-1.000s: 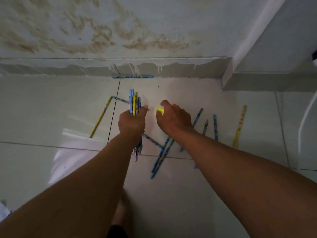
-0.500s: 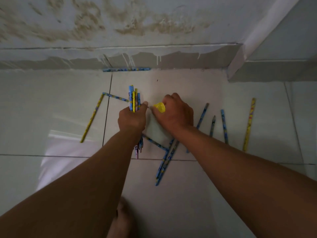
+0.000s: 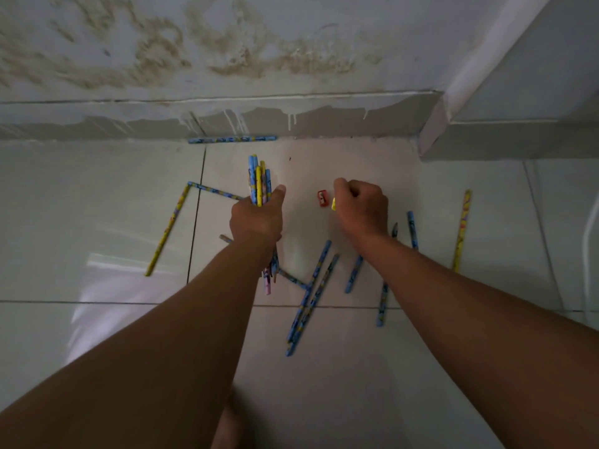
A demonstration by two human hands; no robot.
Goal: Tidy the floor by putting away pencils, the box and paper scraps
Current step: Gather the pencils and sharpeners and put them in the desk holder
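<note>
My left hand (image 3: pixel 256 218) grips a bundle of blue and yellow pencils (image 3: pixel 258 181) that sticks up above the fist and out below the wrist. My right hand (image 3: pixel 363 207) is closed around a small yellow object (image 3: pixel 334 204), only its edge showing. A red sharpener (image 3: pixel 322 198) lies on the tile just left of that hand. Loose pencils lie around: two blue ones (image 3: pixel 311 299) between my forearms, a yellow one (image 3: pixel 167 230) at the left, another yellow one (image 3: pixel 462 230) at the right, a blue one (image 3: pixel 231 139) along the wall base.
The stained wall and its grey skirting (image 3: pixel 324 119) close off the far side. A wall corner (image 3: pixel 434 124) juts out at the right. My bare foot (image 3: pixel 228 422) shows at the bottom between my arms. The floor is pale glossy tile.
My right hand has shifted right, away from the left hand, uncovering the red sharpener on the floor. The yellow object is now mostly hidden in the fist. My left hand keeps its pencil bundle.
</note>
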